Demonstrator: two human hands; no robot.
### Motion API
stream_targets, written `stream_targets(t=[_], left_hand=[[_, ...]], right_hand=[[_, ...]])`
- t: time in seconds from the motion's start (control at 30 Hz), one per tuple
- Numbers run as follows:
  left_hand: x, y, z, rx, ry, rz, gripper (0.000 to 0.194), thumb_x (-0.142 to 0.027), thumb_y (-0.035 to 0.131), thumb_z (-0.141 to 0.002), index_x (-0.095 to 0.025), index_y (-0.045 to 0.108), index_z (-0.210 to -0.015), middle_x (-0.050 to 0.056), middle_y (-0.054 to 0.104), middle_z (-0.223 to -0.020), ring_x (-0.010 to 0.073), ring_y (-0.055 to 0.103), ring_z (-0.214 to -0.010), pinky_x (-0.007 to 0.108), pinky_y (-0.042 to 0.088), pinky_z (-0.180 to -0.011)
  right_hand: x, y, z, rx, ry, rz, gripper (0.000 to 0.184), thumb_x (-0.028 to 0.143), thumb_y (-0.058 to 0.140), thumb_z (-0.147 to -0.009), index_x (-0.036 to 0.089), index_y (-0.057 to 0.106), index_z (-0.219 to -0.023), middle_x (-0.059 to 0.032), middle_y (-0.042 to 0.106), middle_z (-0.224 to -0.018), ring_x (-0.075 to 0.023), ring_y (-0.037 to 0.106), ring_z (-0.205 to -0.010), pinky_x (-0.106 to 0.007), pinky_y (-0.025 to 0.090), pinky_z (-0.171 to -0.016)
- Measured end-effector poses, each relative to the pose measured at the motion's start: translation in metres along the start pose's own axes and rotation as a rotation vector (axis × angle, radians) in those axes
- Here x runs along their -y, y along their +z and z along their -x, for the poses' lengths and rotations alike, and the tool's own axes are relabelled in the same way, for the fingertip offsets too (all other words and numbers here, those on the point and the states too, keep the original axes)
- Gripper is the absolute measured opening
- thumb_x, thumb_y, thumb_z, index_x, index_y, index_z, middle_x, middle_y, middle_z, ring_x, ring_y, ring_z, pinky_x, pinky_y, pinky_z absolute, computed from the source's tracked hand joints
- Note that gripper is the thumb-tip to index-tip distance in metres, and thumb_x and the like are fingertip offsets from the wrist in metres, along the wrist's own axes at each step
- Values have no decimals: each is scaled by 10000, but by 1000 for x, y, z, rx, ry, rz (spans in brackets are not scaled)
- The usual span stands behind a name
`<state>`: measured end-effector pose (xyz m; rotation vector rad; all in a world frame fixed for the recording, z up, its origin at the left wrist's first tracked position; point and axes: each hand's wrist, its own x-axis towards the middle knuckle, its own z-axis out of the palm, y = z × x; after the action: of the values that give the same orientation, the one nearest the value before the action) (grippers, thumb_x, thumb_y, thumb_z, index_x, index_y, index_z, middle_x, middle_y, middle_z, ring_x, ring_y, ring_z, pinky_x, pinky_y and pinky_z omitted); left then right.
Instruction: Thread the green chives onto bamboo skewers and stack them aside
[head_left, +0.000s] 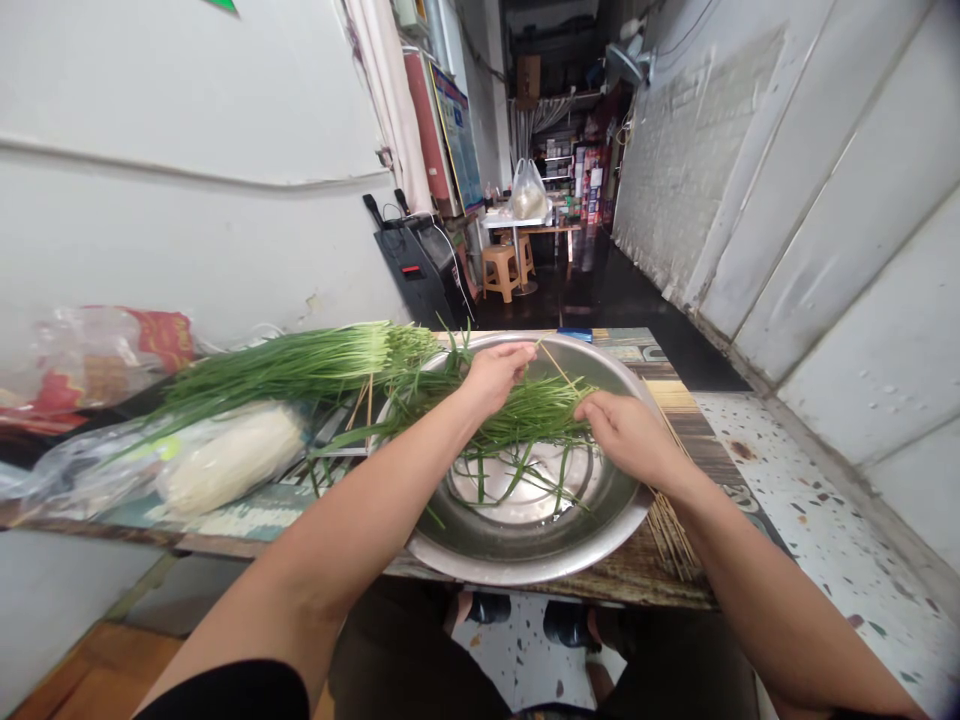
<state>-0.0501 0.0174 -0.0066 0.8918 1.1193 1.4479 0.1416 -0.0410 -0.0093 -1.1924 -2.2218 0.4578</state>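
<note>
A wide metal basin [525, 570] sits on the table in front of me, with a loose bunch of green chives [525, 415] lying in it and some strands over its left rim. My left hand [499, 378] is above the far part of the bunch, its fingers pinched at a thin green strand. Closed at the right end of the bunch is my right hand [626, 432]. A thin bamboo skewer [559, 365] slants between the two hands, its lower end running to the right fingertips. The fingers partly hide what each hand grips.
A large bundle of chives [300, 365] lies left of the basin, near a bagged pale food [232, 458] and a red-and-clear plastic package [112, 360]. Several bamboo skewers [671, 535] lie on the table [697, 440] to the right. A dark speaker-like box [424, 265] stands behind.
</note>
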Motion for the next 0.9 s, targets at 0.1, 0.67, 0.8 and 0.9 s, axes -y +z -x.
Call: stream_targets(t=[0.1, 0.67, 0.8, 0.9], left_hand=[[6, -3, -4, 17, 94, -70, 113, -151, 720, -620, -113, 695, -724, 16, 642, -665, 54, 465, -546, 205, 345, -544], [7, 12, 18, 214, 223, -430, 223, -261, 690, -664, -112, 729, -826, 38, 681, -745, 86, 499, -610, 224, 389, -618], [1, 20, 27, 438, 164, -580, 254, -296, 645, -721, -137, 737, -896, 52, 702, -805, 103, 557, -645, 236, 434, -652], [-5, 14, 17, 327, 186, -732, 270, -288, 586, -771, -142, 729, -947, 67, 714, -851, 112, 584, -646, 248, 458, -661]], right_hand=[[-1, 1, 0, 3, -1, -2, 290, 157, 364, -866, 168, 651, -829, -45, 706, -869, -183, 631, -826, -269, 418, -765], [-3, 0, -1, -74, 45, -82, 274, 217, 340, -858, 175, 599, -778, -27, 620, -650, -153, 551, -607, -252, 377, -608], [-4, -1, -1, -135, 76, -93, 272, 222, 343, -854, 175, 595, -763, -28, 620, -645, -151, 545, -596, -248, 365, -590], [-5, -2, -1, -155, 83, -12, 277, 216, 352, -851, 176, 616, -776, -41, 655, -709, -162, 576, -653, -254, 369, -627]])
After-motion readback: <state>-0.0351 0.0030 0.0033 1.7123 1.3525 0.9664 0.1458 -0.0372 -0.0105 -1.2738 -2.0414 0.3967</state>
